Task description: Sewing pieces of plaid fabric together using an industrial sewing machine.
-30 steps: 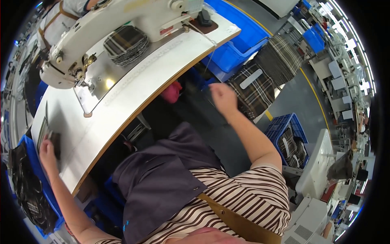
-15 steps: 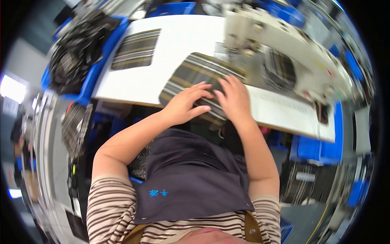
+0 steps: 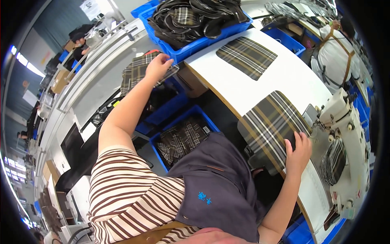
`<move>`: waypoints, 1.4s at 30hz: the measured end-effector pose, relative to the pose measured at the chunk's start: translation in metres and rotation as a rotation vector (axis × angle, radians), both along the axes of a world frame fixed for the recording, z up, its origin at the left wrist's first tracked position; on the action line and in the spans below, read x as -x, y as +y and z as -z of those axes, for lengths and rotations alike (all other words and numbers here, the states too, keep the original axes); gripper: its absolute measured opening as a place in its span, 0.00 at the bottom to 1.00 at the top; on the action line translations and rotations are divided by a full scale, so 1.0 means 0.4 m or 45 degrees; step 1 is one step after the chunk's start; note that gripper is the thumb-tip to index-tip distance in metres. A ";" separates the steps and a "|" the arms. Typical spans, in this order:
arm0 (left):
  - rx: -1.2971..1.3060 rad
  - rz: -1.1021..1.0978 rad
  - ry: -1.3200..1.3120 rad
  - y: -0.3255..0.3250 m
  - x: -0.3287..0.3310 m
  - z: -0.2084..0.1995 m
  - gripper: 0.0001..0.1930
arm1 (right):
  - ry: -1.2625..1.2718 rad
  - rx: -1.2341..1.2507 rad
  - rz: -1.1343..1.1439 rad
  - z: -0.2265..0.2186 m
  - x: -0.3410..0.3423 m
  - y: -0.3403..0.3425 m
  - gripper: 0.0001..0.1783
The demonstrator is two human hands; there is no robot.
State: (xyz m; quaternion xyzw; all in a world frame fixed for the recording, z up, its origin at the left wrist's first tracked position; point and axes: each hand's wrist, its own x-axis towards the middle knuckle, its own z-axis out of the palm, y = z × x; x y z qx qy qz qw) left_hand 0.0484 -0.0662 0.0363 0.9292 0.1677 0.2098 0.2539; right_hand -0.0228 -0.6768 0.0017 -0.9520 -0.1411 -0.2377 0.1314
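Resting the right hand (image 3: 300,153), fingers spread and clenching nothing, on the plaid panel (image 3: 273,125) at the near edge of the desk (image 3: 289,81). Now stretching the left hand (image 3: 157,68), loosely curled, to the plaid cloth (image 3: 136,75) at left (half a second ago, had both on the panel); cannot tell if grasping. Can see dark pieces (image 3: 195,20) heaped in the far blue crate (image 3: 185,55), plaid pieces (image 3: 183,140) in the near one (image 3: 208,119).

Two small bright-blue characters (image 3: 200,196), set side by side, stand on the front of the dark purple-grey cloth apron (image 3: 221,179).
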 end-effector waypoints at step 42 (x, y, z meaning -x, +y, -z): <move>-0.070 1.663 -0.229 -1.166 -0.217 0.039 0.13 | -0.044 -0.051 -0.054 -0.001 0.014 -0.011 0.18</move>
